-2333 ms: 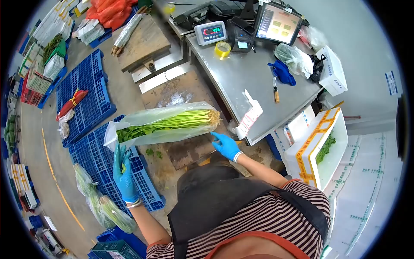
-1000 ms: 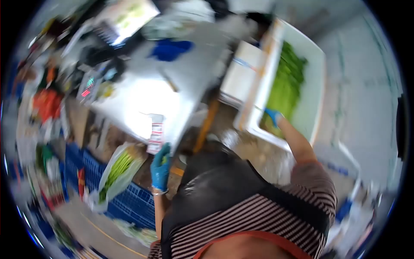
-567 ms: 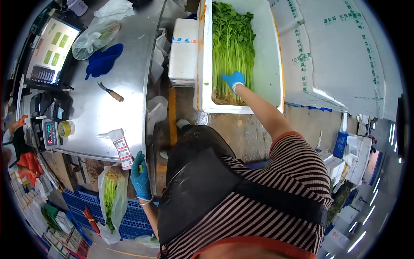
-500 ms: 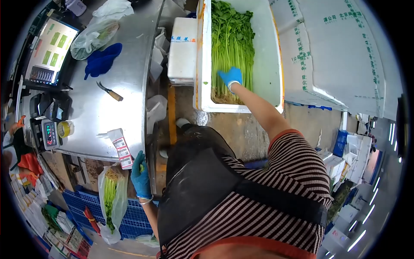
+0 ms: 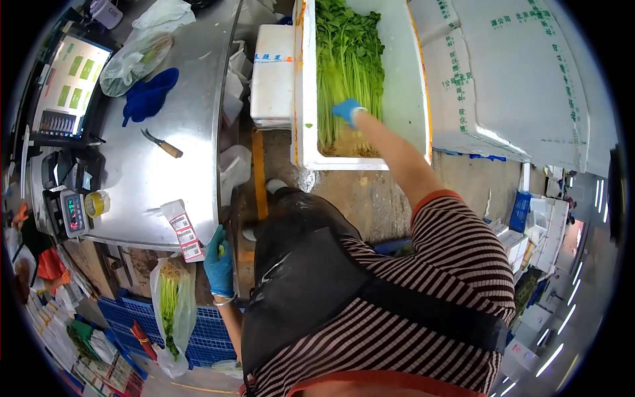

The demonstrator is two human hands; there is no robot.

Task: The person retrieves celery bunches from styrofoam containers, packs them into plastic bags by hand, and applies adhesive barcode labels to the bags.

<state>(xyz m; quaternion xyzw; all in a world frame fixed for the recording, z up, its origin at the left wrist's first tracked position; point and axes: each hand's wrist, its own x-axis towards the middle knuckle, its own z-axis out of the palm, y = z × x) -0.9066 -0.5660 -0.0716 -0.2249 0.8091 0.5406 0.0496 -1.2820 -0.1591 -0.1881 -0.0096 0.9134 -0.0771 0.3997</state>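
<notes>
My right hand (image 5: pixel 346 110), in a blue glove, is over the green leafy stalks (image 5: pixel 350 63) in a white foam box; its fingertips are blurred against the stalks. The stalks lie with leaves at the far end and roots at the near end. My left hand (image 5: pixel 219 264), also gloved in blue, is beside the metal table's near corner, its fingers loosely curled around a small green piece (image 5: pixel 221 251). Close to it, a strip of printed labels (image 5: pixel 183 231) overhangs the table edge. A clear bag of similar stalks (image 5: pixel 169 301) lies at lower left.
The metal table (image 5: pixel 192 106) bears a curved knife (image 5: pixel 163 143), blue cloth (image 5: pixel 151 96), yellow tape (image 5: pixel 97 203), scale display (image 5: pixel 73 213) and screen (image 5: pixel 71 83). A smaller white box (image 5: pixel 272 79) stands between table and foam box (image 5: pixel 405 86). Large wrapped white blocks (image 5: pixel 509 86) are at right.
The view has swung from the bagged stalks toward the foam box. My right hand has moved from beside the bag to the stalks in the box, then shifted slightly over them.
</notes>
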